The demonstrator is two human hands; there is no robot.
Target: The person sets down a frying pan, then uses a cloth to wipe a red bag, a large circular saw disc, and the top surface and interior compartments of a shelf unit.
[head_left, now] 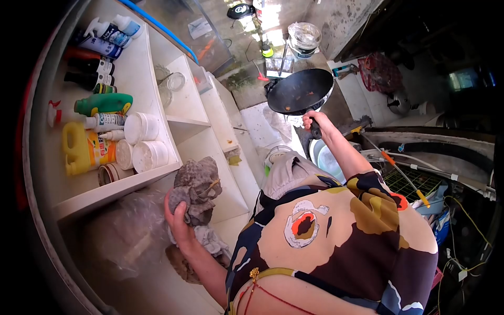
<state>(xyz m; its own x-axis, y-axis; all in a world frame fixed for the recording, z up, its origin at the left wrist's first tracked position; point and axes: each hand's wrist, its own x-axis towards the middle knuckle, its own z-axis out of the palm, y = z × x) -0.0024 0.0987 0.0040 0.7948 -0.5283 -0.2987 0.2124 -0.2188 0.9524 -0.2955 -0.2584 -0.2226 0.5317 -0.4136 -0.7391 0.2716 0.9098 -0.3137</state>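
My right hand (318, 122) is closed around the dark handle of a black wok (300, 92), which is held out ahead with its inside facing up. A few small brown bits lie in the wok. On the other side, my left hand (179, 223) grips a crumpled grey-brown rag (202, 181) at the edge of the white shelf unit (176, 128). Below that hand lie a pale cloth (210, 240) and a brown cloth (184, 265), partly hidden by my forearm.
Bottles, a yellow jug (76, 149) and white tubs (142, 127) fill the left shelf; glass jars (176, 81) stand beside them. A lidded bucket (304, 39) is beyond the wok. A pale basin (328, 160) sits beside my right forearm, near an orange-handled pole (394, 163).
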